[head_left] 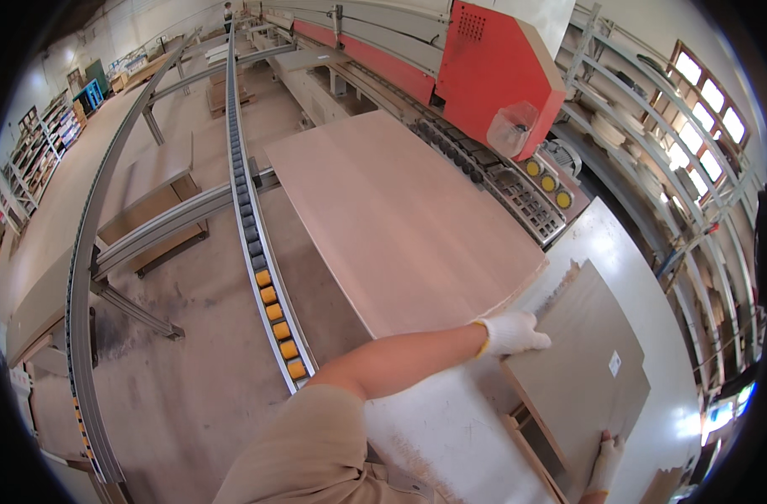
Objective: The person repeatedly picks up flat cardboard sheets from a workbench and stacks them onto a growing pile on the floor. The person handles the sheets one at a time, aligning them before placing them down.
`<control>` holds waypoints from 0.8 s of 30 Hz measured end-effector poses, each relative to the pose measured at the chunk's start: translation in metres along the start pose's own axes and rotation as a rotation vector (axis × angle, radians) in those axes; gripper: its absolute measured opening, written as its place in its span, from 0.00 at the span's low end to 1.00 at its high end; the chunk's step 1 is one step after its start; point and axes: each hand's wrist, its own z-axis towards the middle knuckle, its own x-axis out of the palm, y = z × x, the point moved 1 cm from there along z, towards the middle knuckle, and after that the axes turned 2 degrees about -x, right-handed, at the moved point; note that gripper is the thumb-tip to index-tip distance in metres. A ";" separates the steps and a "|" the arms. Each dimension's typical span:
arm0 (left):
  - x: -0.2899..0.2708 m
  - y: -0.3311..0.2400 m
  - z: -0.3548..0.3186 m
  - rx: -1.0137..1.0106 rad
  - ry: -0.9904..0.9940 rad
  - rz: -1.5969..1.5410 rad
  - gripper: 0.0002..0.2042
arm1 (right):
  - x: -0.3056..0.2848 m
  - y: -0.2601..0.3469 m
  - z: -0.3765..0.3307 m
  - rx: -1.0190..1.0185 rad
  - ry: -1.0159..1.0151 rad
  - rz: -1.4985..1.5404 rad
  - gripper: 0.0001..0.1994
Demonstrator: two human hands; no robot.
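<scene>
My left hand [514,334], in a white knit glove with a yellow cuff, is closed at the left edge of a grey-brown board [589,353] with a small white label. The board's near right edge is in the grip of my right hand [607,462], also gloved, with a bare fingertip showing on top. What the fingers do beneath the board is hidden. Under its near left side more wooden panels [535,441] show, with a dark gap between. Beyond my left hand, a large pinkish-brown board [409,218] lies flat alongside the machine.
A red-covered machine [497,76] with yellow round knobs [548,182] stands ahead. The white tabletop [434,428] carries sawdust. To the left run a roller rail [253,227] with yellow and black rollers and a second rail [85,277]. Metal shelving [644,118] lines the right wall.
</scene>
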 end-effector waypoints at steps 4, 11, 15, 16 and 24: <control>0.039 0.000 0.005 0.198 0.027 0.330 0.28 | -0.022 -0.016 -0.049 0.109 -0.078 0.125 0.22; 0.114 -0.018 0.034 -0.002 0.032 0.369 0.32 | -0.084 -0.010 -0.060 0.283 -0.035 -0.166 0.27; 0.130 -0.018 0.047 0.094 -0.183 0.746 0.34 | -0.092 -0.027 -0.046 0.314 -0.052 -0.386 0.33; 0.134 -0.008 0.049 0.171 -0.246 0.738 0.36 | -0.084 -0.036 -0.044 0.392 -0.046 -0.345 0.35; 0.162 0.045 0.054 0.109 -0.092 0.034 0.40 | -0.062 -0.063 -0.044 0.436 -0.068 0.319 0.39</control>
